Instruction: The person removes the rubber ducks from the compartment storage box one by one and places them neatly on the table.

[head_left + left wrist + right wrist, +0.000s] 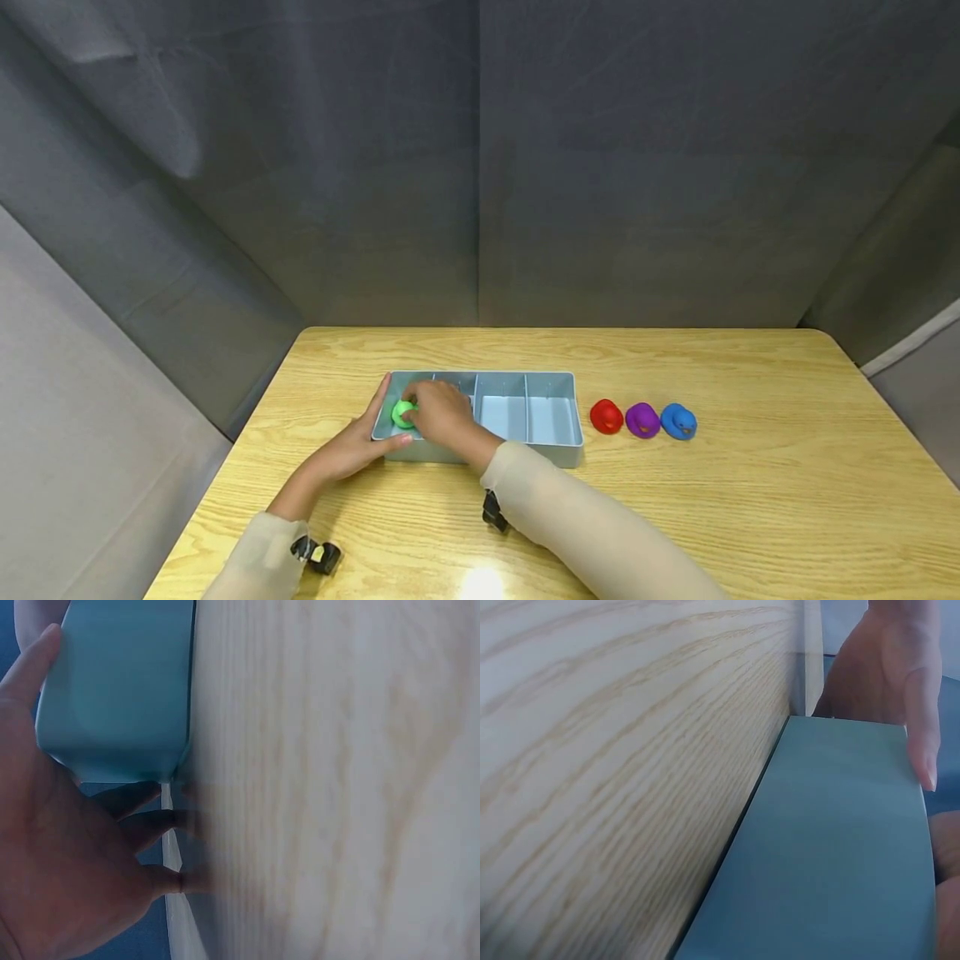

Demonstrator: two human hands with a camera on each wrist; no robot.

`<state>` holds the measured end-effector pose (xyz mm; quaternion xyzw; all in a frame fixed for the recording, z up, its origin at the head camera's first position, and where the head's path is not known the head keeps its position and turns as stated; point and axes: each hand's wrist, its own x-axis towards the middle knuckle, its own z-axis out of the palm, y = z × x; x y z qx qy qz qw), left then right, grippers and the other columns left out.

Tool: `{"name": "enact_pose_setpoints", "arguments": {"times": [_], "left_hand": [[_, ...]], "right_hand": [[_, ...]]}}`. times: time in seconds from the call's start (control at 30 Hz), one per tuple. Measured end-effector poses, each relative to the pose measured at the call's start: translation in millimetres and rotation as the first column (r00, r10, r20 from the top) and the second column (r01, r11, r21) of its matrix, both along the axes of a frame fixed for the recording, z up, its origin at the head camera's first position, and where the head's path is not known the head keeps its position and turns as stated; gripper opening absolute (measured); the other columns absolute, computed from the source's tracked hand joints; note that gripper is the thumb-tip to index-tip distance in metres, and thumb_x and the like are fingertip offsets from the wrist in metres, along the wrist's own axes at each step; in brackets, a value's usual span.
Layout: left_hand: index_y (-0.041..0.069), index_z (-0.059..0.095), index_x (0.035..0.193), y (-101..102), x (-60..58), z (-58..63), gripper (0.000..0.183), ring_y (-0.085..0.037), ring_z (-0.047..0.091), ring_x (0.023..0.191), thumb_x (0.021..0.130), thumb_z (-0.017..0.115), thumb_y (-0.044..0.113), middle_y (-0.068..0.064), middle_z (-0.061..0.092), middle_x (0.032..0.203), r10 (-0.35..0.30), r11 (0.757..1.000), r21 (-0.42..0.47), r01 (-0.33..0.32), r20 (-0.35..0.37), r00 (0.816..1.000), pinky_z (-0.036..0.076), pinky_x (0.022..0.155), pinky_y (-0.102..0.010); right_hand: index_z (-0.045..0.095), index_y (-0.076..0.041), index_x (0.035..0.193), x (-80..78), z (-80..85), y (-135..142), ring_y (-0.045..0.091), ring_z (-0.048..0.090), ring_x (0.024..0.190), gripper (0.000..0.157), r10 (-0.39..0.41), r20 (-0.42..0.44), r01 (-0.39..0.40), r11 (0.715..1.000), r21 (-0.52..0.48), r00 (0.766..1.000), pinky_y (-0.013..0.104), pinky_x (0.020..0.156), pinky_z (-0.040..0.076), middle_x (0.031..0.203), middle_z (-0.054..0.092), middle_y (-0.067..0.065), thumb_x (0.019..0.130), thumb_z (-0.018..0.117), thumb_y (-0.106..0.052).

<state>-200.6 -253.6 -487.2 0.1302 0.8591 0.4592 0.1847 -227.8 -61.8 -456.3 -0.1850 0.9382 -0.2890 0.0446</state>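
Note:
A grey-blue box (555,455) with a row of compartments lies lengthwise on the table. My right hand (444,414) reaches into its left end and pinches a green rubber duck (402,414) in the leftmost compartment. The hand and wrist hide part of the duck and much of the neighbouring compartment. At the box's left end, my left hand (352,446) rests against the side, its thumb along the front wall and its fingers extended along the end. In the left wrist view, the left hand's other fingers (146,829) spread beside the box, close to the tabletop.
To the right of the box, a red duck (606,417), a purple duck (642,421) and a blue duck (678,422) stand in a row on the wooden table (780,500). Dark grey curtains (637,167) hang behind the table.

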Motion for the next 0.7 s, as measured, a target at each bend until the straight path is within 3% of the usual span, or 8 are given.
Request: {"name": "enact_pose_setpoints", "arguments": {"times": [0.33, 0.4, 0.47, 0.57, 0.63, 0.7], "left_hand": [[0.044, -0.018, 0.161, 0.3, 1.6, 2.2, 0.107, -0.037, 0.049, 0.141, 0.1, 0.069, 0.037, -0.022, 0.02, 0.169, -0.004, 1.0, 0.022, 0.004, 0.005, 1.0, 0.032, 0.115, -0.064], [0.044, -0.018, 0.161, 0.5, 1.7, 2.8, 0.107, -0.031, 0.057, 0.13, 0.1, 0.069, 0.036, -0.022, 0.024, 0.167, -0.003, 1.0, 0.019, 0.003, 0.004, 1.0, 0.04, 0.108, -0.056], [0.045, -0.019, 0.16, 0.7, 1.4, 3.1, 0.106, -0.026, 0.063, 0.106, 0.1, 0.069, 0.036, -0.025, 0.036, 0.16, -0.002, 1.0, 0.011, 0.002, 0.011, 1.0, 0.047, 0.093, -0.047], [0.048, -0.018, 0.159, 0.6, 0.6, 3.1, 0.106, -0.022, 0.053, 0.077, 0.1, 0.069, 0.037, -0.024, 0.047, 0.15, 0.0, 1.0, 0.002, 0.0, 0.022, 1.0, 0.044, 0.073, -0.038], [0.049, -0.018, 0.159, 0.4, 0.1, 2.9, 0.106, -0.021, 0.052, 0.075, 0.1, 0.069, 0.038, -0.023, 0.047, 0.15, 0.0, 1.0, -0.003, 0.0, 0.022, 1.0, 0.043, 0.07, -0.036], [0.047, -0.019, 0.16, 0.2, -0.2, 2.6, 0.105, -0.023, 0.057, 0.085, 0.101, 0.068, 0.037, -0.021, 0.038, 0.159, -0.004, 1.0, -0.005, 0.004, 0.012, 1.0, 0.044, 0.075, -0.037]], "right_hand": [[0.076, -0.013, 0.118, 1.8, 4.0, 3.3, 0.01, 0.062, 0.082, 0.026, 0.036, 0.017, -0.035, 0.997, -0.073, 0.999, 0.026, 0.067, 0.05, 0.113, 0.075, -0.001, 0.095, 0.076, -0.024], [0.075, -0.012, 0.118, 2.5, 5.0, 4.0, 0.01, 0.061, 0.083, 0.026, 0.038, 0.024, -0.036, 0.995, -0.09, 0.999, 0.025, 0.067, 0.049, 0.111, 0.074, 0.0, 0.095, 0.076, -0.024], [0.075, -0.012, 0.118, 2.7, 5.7, 4.9, 0.01, 0.06, 0.084, 0.025, 0.036, 0.031, -0.033, 0.994, -0.101, 0.999, 0.024, 0.067, 0.049, 0.109, 0.073, -0.001, 0.096, 0.075, -0.024], [0.074, -0.012, 0.117, 2.3, 6.1, 5.6, 0.01, 0.06, 0.082, 0.023, 0.032, 0.045, -0.027, 0.992, -0.12, 0.998, 0.024, 0.066, 0.05, 0.103, 0.072, -0.001, 0.097, 0.074, -0.024], [0.073, -0.011, 0.115, 2.1, 6.7, 5.8, 0.01, 0.059, 0.08, 0.022, 0.034, 0.05, -0.027, 0.991, -0.132, 0.998, 0.024, 0.065, 0.05, 0.1, 0.071, -0.001, 0.097, 0.074, -0.024], [0.072, -0.011, 0.116, 2.3, 7.9, 5.9, 0.011, 0.059, 0.08, 0.023, 0.038, 0.046, -0.031, 0.991, -0.134, 0.998, 0.024, 0.065, 0.049, 0.099, 0.071, -0.001, 0.098, 0.073, -0.024]]}}
